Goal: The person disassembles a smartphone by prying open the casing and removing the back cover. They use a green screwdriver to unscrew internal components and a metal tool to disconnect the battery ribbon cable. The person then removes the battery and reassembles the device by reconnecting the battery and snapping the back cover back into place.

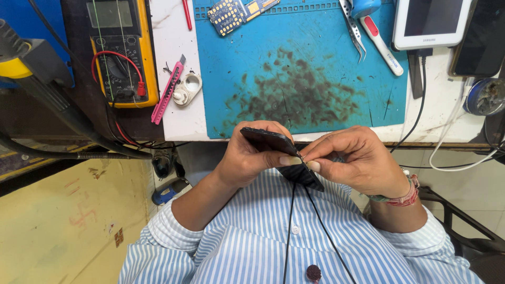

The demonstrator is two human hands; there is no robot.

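You sit at a white counter [176, 118] whose middle is covered by a blue work mat [294, 68], stained dark across its centre. At the left edge stands a yellow multimeter [118, 50] with red and black leads, and beside it lie a pink utility knife [168, 92] and a small white case [188, 88]. Toward the far right a white tablet [431, 21] rests face up next to a dark phone [484, 42], while tweezers [353, 29], a white pen-shaped tool [383, 47] and a small circuit board [239, 11] lie along the mat's far edge. Below the counter's near edge, above your striped shirt, your left hand [247, 155] grips a black phone [279, 152] tilted edge-up, fingers wrapped closed around its body. Your right hand [357, 163] meets it at the upper side edge, thumb and forefinger pinched shut on something too small to make out. The work in hand looks like picking at that edge, a tray or seam; any next move would seem to call for a steady left grip and a fine, light pull.
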